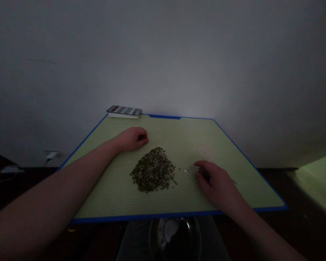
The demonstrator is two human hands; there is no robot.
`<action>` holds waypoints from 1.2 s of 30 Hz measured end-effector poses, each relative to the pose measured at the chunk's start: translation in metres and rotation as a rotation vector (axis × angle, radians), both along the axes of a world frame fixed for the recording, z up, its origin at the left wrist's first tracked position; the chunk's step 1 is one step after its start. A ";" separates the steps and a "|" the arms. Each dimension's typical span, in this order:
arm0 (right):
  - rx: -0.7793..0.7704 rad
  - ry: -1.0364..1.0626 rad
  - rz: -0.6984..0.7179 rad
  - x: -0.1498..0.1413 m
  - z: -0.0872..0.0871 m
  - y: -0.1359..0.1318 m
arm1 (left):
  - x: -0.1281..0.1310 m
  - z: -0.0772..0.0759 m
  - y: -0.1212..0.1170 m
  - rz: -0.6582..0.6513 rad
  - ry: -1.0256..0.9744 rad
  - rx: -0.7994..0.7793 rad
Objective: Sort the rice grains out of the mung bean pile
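Clear plastic piece under right hand, beside heaped green beans.

A pale green tabletop with a blue edge carries a heap of small dark green beans at centre, we report. To its right lies a clear plastic piece, with a faint pinkish patch beyond. At the far edge sits a smartphone on what we take, in dim light, for a white box.
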State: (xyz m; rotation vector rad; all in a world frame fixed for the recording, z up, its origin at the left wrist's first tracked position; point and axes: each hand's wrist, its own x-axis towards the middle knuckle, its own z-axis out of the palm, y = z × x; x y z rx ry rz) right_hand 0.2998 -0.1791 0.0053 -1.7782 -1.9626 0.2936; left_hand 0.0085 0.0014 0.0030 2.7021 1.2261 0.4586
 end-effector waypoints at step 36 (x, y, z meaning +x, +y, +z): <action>-0.180 -0.013 0.198 -0.019 0.024 0.079 | 0.001 0.002 -0.002 0.012 0.022 0.001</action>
